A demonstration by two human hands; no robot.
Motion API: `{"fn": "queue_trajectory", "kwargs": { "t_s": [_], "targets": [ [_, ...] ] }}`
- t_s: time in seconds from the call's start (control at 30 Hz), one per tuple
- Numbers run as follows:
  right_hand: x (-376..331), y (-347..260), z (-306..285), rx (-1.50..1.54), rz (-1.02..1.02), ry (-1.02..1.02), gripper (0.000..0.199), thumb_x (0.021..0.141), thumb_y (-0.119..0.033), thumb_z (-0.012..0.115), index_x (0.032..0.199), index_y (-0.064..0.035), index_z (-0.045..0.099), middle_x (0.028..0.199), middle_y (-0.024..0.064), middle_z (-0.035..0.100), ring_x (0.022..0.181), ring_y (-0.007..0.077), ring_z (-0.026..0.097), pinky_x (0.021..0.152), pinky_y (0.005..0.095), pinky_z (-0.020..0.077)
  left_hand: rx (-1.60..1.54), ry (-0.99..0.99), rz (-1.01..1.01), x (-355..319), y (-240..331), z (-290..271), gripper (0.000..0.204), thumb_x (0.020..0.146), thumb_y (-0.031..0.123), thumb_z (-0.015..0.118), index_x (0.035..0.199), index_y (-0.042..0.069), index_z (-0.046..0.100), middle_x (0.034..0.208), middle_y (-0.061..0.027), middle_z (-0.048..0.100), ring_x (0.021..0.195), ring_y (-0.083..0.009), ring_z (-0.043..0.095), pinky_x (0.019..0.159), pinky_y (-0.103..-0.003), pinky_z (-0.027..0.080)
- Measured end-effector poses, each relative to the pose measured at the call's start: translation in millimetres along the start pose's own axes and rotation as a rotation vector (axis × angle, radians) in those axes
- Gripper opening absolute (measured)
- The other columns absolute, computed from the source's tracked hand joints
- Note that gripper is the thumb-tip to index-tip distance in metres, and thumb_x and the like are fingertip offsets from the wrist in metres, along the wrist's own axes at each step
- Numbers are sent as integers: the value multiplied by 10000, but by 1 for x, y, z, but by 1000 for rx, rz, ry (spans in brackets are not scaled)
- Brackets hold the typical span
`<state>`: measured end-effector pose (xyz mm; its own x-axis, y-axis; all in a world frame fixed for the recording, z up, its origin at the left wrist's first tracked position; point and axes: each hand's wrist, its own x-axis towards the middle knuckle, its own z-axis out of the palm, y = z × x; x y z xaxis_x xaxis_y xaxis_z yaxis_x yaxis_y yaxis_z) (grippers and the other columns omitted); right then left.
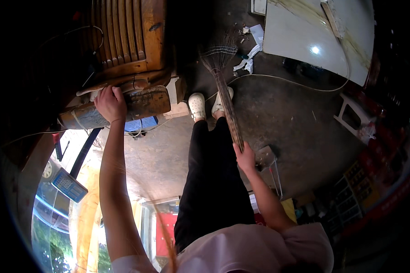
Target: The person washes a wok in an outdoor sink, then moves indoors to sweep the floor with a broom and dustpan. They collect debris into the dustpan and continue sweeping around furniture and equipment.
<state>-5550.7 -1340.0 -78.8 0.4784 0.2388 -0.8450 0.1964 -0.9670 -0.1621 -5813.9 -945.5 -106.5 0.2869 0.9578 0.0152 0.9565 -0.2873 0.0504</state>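
My right hand (245, 157) is wrapped round the end of the handle of a long twig broom (226, 102). The handle slants away from me past my right shoe, and the bristles rest on the dark floor near scraps of white paper (249, 59). To the left, my left hand (110, 103) is curled over the thick wooden armrest (143, 102) of a slatted wooden bench (123, 32). Its fingertips are partly hidden, and something whitish shows beside them.
A pale cable (287, 78) curves across the floor. A pale tabletop (305, 41) stands at the far right, with a plastic stool (351, 111) nearer. Behind my right hand is a dustpan (266, 157). A blue keypad device (69, 185) sits at the left.
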Motion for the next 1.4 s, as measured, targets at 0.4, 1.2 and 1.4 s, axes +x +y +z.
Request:
{"fn": "queue_trajectory", "kwargs": {
  "t_s": [0.4, 1.2, 1.4],
  "targets": [
    [75, -30, 44, -136, -227, 45, 487, 815, -398, 594, 1169, -84, 483, 849, 196, 635, 764, 379, 617, 664, 464, 494, 124, 366, 115, 2, 65, -19, 229, 755, 112, 596, 982, 91, 581, 1039, -56, 573, 1031, -259, 479, 878, -411, 352],
    [127, -2, 48, 166, -233, -225, 376, 831, -344, 577, 1003, -46, 426, 813, 173, 615, 670, 358, 620, 558, 441, 501, 13, -186, 853, -54, 431, 419, 129, 784, 166, 507, 882, 95, 551, 884, -51, 584, 893, -215, 528, 746, -335, 418],
    [131, 4, 82, 221, -169, -110, 455, 832, -370, 575, 1157, -84, 437, 869, 170, 624, 733, 374, 615, 618, 479, 481, -421, -348, 1016, -87, 431, 254, 254, 675, 121, 591, 926, 101, 559, 870, -70, 538, 840, -241, 511, 718, -364, 429]
  ]
}}
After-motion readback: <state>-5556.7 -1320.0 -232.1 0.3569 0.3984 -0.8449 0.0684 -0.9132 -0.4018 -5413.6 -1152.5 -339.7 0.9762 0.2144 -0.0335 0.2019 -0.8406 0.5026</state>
